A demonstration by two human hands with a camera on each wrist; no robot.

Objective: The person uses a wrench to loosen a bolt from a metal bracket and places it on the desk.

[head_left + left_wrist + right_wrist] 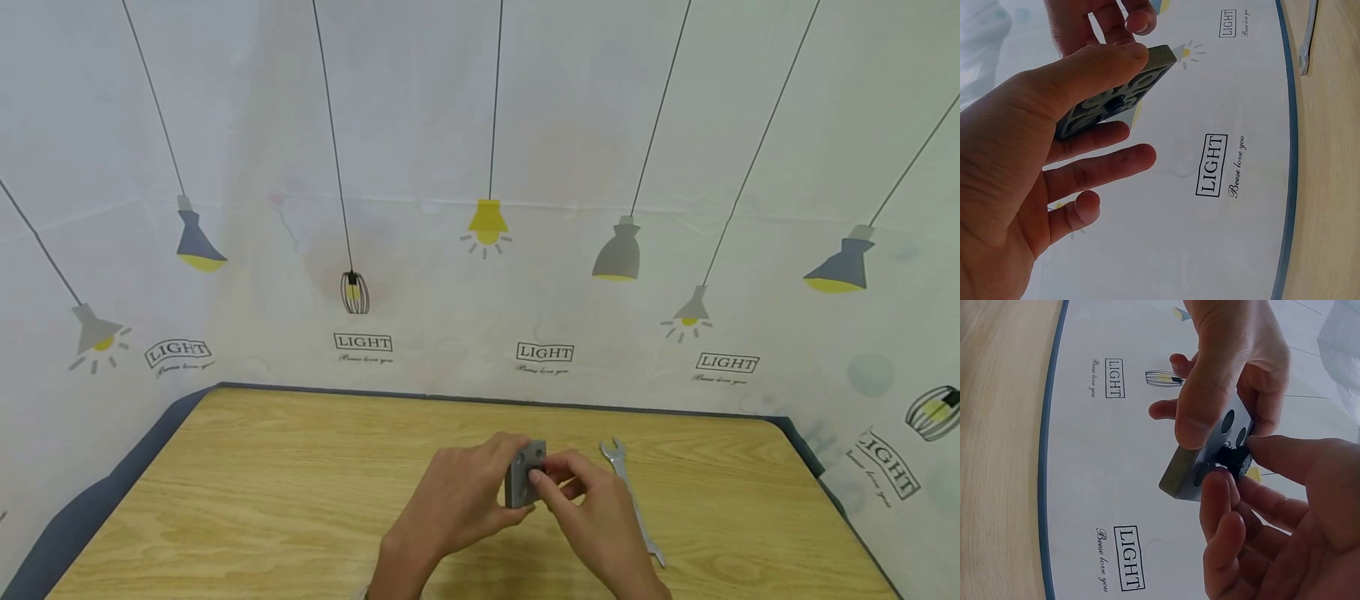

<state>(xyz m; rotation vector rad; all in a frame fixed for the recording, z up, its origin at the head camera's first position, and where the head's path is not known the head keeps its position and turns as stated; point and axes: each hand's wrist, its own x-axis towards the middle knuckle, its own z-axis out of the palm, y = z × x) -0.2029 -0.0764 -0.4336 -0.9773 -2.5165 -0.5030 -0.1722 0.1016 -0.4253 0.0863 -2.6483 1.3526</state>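
Note:
My left hand (457, 492) holds a grey rectangular block (514, 485) by its edges, thumb on one side and fingers on the other, raised above the table. Round holes show on the face turned to my right hand (600, 508); the opposite face, in the left wrist view, has a recessed pattern. At the middle of the holed face sits a short black bolt (1242, 461) with a round head, pinched between my right thumb and fingers. How deep the bolt sits cannot be told. To the right of my hands, an open-end wrench (617, 458) lies on the table.
The wood-grain table (262, 483) has a dark blue border at its back edge. Behind it and at both sides hangs a pale sheet (420, 250) printed with lamps and the word LIGHT.

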